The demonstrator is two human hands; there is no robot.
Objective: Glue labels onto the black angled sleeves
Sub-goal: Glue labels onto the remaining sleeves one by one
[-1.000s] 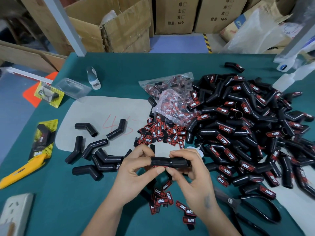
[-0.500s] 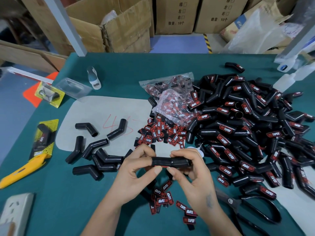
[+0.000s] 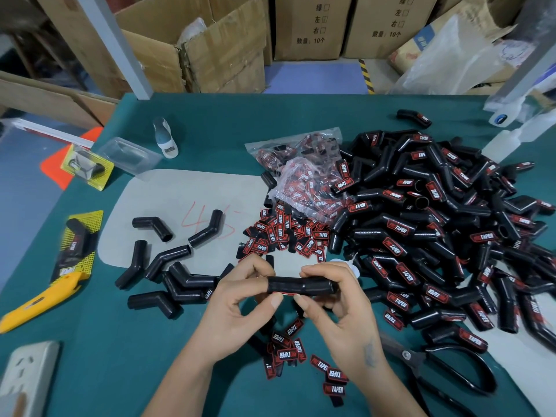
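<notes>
I hold one black angled sleeve [image 3: 301,285] level above the green table, low in the middle of the view. My left hand [image 3: 237,308] grips its left end and my right hand [image 3: 340,302] grips its right end. Both thumbs press up against its underside, where a thin red edge of a label shows. Several unlabelled sleeves [image 3: 168,266] lie to the left. A big heap of labelled sleeves [image 3: 436,230] fills the right. Loose red and black labels [image 3: 285,233] lie just beyond my hands, and more labels [image 3: 301,353] lie under my wrists.
Black scissors [image 3: 436,368] lie at the lower right, a yellow utility knife [image 3: 36,302] and a white power strip [image 3: 27,377] at the left. A clear bag of labels [image 3: 301,176] sits mid-table. A small glue bottle [image 3: 165,136] lies at the back. Cardboard boxes [image 3: 210,46] stand behind the table.
Both hands have stayed on the sleeve almost in place. The thumbs have shifted slightly along its underside.
</notes>
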